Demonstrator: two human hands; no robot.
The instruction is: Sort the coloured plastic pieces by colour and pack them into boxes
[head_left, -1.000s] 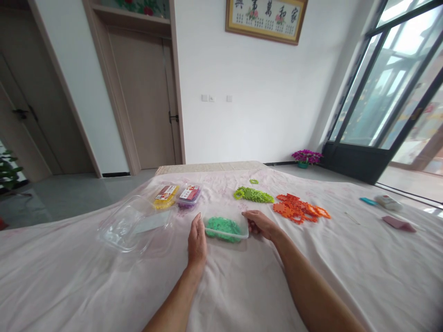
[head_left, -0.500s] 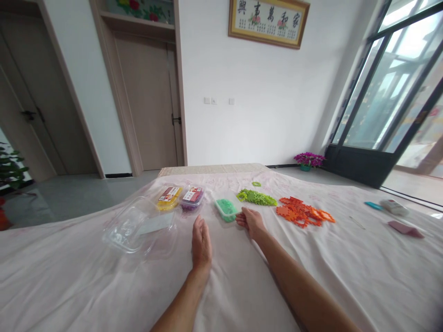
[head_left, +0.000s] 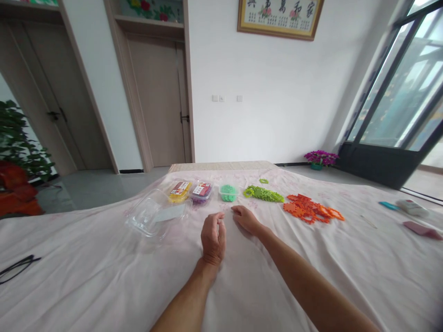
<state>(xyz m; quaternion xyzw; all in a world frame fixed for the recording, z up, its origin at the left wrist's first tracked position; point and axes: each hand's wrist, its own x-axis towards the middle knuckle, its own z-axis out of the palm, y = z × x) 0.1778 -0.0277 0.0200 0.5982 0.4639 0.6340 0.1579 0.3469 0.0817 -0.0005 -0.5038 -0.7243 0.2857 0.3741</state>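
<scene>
Your left hand (head_left: 213, 236) and right hand (head_left: 246, 219) are relaxed, loosely curled, gripping nothing visible. Just beyond sits the clear plastic tub (head_left: 236, 192) of green pieces (head_left: 228, 193), probably light and flexible; best held by opposite sides.

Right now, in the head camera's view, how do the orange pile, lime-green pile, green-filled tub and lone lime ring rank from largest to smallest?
1. Orange pile
2. Lime-green pile
3. Green-filled tub
4. Lone lime ring

The ring lies farthest off, which shrinks it somewhat.
</scene>
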